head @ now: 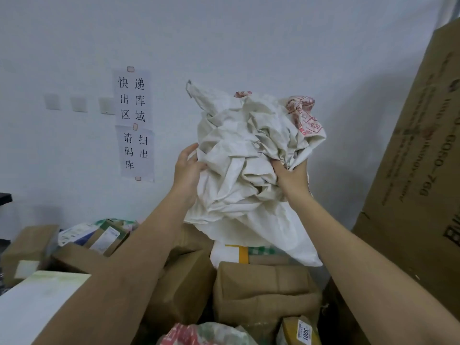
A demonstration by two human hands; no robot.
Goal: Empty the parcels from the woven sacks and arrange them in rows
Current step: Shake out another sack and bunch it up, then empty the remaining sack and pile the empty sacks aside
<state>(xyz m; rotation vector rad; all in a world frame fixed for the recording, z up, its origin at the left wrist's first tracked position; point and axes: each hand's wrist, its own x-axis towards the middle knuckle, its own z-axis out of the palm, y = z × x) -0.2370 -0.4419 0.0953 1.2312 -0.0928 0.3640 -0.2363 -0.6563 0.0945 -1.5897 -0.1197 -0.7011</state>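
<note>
**Sack raised over the parcel heap, both hands engaged**

The woven sack (pixel 249 155) is held up in front of the wall, at centre frame, crumpled and bunched, red print showing at its 1 o'clock corner. Its lower end hangs down to about 5 o'clock and drapes close over the parcels below. It looks slack and largely empty, though the folds hide whether anything remains inside.

The left hand (pixel 186 168) is at the sack's 9 o'clock, fingers curled into the fabric edge. The right hand (pixel 290 174) is at its 3 o'clock, clenched on a gathered fold.

Beneath, from 6 to 8 o'clock of the sack, lies a loose heap of brown cardboard parcels (pixel 263 292), with smaller cartons and soft bags at 8 o'clock (pixel 104 237). None are in rows yet; in my judgement, arranging has barely begun. A large flattened carton (pixel 418 155) leans at 3 o'clock. Paper notices (pixel 134 123) hang on the wall at 9 o'clock.

Risks noted:
- A parcel caught in the folds could drop unseen onto the heap if the sack is discarded unchecked.
- The hanging end could snag a box corner and drag light parcels off the pile.
- The leaning carton stands near the right arm; a wide swing could tip it onto the heap.
</note>
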